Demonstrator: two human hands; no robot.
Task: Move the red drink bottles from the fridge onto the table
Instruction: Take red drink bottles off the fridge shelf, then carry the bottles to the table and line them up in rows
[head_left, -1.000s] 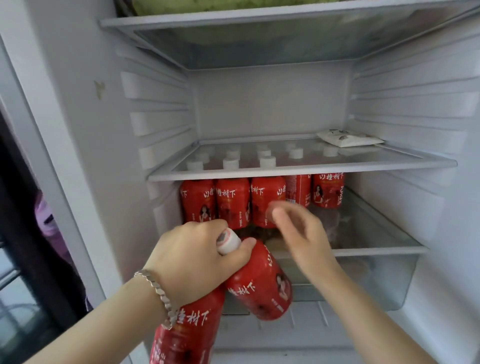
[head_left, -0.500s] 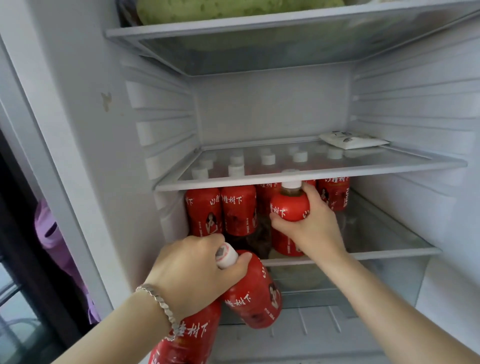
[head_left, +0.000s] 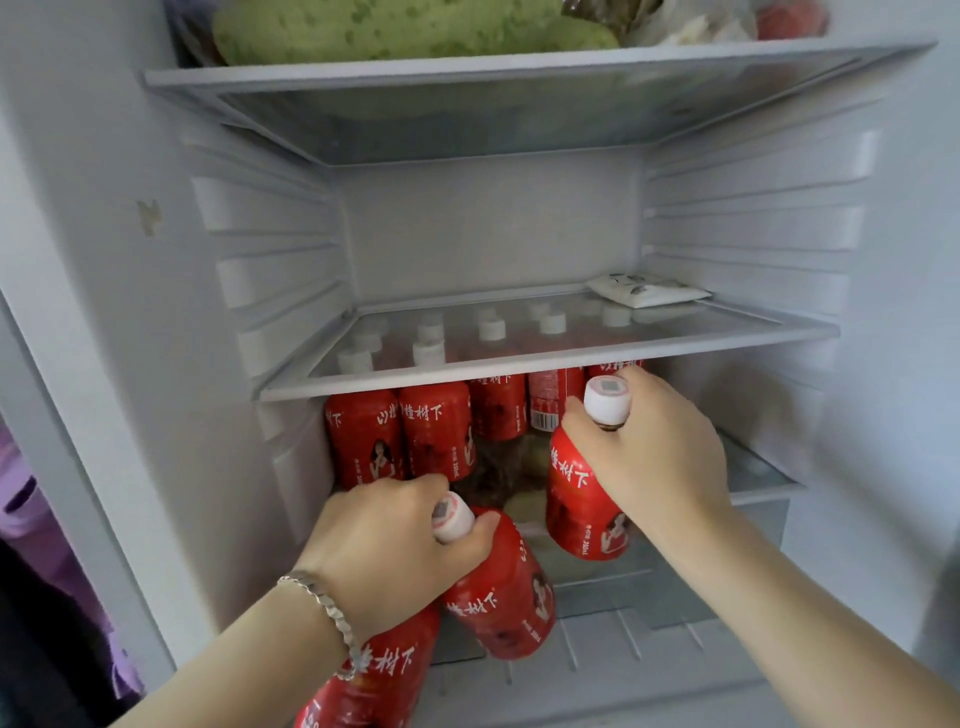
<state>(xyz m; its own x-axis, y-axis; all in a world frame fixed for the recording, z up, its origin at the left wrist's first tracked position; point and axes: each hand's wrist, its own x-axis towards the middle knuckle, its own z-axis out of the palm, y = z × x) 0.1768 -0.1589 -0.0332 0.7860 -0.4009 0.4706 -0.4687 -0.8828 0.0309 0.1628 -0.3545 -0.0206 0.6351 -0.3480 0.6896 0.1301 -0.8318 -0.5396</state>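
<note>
White fridge interior (head_left: 483, 223) fills the view, with ribbed side walls and glass shelves. On the top shelf (head_left: 519, 65) lies a large green gourd (head_left: 395, 26). The middle glass shelf (head_left: 545, 358) carries a flat white packet (head_left: 647, 290) at its rear right corner; white bottle caps show through the glass from below. Beneath this shelf, a row of red drink bottles (head_left: 436, 431) stands upright at the left and rear of the lower shelf, labels facing outward. The right hand (head_left: 654, 452) is closed around the neck and shoulder of one red bottle (head_left: 582, 499), held upright in front of the row and clear of the lower shelf edge, its white cap (head_left: 607, 397) just below the middle shelf. The left hand (head_left: 395, 551), wearing a silver bracelet (head_left: 332, 618) at the wrist, grips two further red bottles by their necks: the tilted bottle (head_left: 504, 597) leans to the right with its white cap (head_left: 452, 517) protruding between the fingers, and the lower bottle (head_left: 374, 680) hangs below the wrist, partly cut off by the frame edge. A purple object (head_left: 31, 519) is visible beyond the fridge's left wall.
</note>
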